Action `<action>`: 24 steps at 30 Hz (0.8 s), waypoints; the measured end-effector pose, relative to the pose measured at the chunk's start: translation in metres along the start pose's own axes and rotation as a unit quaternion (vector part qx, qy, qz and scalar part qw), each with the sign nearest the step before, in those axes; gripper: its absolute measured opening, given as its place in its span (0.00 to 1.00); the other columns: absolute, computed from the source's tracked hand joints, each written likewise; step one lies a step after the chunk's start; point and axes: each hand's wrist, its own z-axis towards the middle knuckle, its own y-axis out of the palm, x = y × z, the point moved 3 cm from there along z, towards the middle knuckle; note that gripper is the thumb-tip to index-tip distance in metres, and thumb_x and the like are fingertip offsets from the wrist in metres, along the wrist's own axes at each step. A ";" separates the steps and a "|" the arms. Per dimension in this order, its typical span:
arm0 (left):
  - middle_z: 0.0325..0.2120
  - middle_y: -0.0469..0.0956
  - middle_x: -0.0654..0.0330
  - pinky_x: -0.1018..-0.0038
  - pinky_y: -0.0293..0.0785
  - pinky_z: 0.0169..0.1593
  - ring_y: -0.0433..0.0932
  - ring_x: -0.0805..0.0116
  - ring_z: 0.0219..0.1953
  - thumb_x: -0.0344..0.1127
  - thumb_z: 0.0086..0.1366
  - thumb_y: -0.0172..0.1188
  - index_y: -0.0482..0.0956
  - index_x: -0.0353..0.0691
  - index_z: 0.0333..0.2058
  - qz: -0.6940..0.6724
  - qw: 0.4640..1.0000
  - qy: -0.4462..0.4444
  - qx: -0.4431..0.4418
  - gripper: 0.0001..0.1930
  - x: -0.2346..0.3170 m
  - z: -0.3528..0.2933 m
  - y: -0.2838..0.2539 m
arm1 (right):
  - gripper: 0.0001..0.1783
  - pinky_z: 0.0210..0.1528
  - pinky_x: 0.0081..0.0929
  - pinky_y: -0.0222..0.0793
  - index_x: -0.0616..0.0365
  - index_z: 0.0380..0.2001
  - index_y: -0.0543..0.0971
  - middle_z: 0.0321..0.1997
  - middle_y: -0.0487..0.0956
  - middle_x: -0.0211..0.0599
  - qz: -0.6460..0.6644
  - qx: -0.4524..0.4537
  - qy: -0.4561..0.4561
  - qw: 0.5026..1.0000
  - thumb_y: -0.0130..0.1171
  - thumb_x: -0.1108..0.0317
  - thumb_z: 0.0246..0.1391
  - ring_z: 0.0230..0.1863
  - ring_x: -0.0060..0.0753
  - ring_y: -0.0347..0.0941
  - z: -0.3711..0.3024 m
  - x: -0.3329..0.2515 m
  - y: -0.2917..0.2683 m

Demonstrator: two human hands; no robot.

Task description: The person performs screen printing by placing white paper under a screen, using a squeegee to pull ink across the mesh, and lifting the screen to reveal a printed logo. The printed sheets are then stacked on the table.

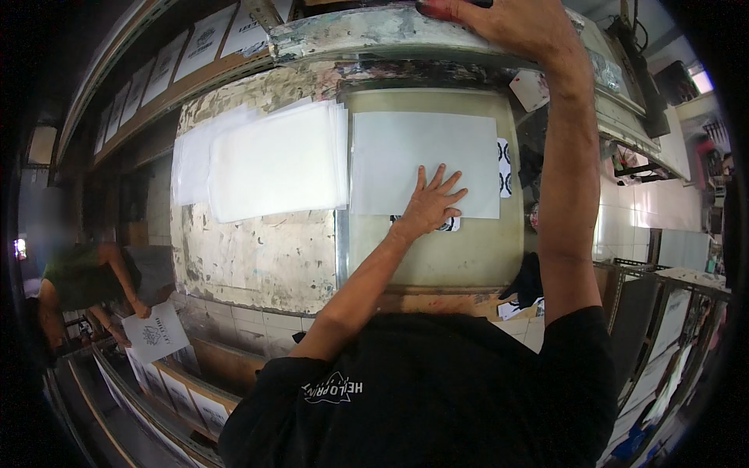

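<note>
My left hand (431, 207) lies with spread fingers on a white sheet (390, 156), near its lower edge. The sheet rests on a pale yellowish board (437, 261). Pieces with black printing show past the sheet, one white strip (505, 179) at its right edge and another partly under my left hand. My right arm reaches far up, and my right hand (519, 27) grips a paint-stained frame (359, 35) at the top; most of its fingers are hidden, and the one that shows is stained reddish. Left of the board lies a pile of blank white sheets (273, 164).
The stained worktable (257, 265) carries the pile and the board. Racks with printed sheets (207, 43) run along the upper left. At lower left another person (94, 273) holds a printed sheet (156, 334) over a rack. More shelving (655, 343) stands at right.
</note>
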 end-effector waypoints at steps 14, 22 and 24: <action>0.55 0.74 0.51 0.66 0.73 0.57 0.76 0.62 0.53 0.37 0.44 0.82 0.47 0.27 0.70 -0.480 0.685 -0.171 0.521 0.62 -0.009 -0.111 -0.157 | 0.25 0.35 0.36 0.71 0.41 0.48 0.84 0.34 0.80 0.36 -0.018 0.032 -0.073 0.997 0.71 0.59 0.41 0.32 0.40 0.76 -0.168 -0.022 0.075; 0.60 0.71 0.46 0.60 0.63 0.64 0.69 0.53 0.61 0.43 0.31 0.83 0.71 0.32 0.60 -0.143 0.878 -0.232 0.394 0.53 -0.043 -0.183 -0.033 | 0.31 0.44 0.43 0.68 0.38 0.58 0.78 0.41 0.80 0.42 0.087 -0.174 0.072 0.978 0.68 0.62 0.47 0.42 0.44 0.76 -0.250 0.016 0.204; 0.63 0.66 0.48 0.54 0.58 0.65 0.63 0.47 0.63 0.45 0.30 0.82 0.76 0.35 0.56 -0.102 0.881 -0.252 0.386 0.49 -0.045 -0.187 -0.023 | 0.35 0.51 0.46 0.65 0.37 0.61 0.74 0.45 0.79 0.42 0.006 -0.209 0.044 0.977 0.69 0.62 0.47 0.47 0.46 0.74 -0.263 0.018 0.223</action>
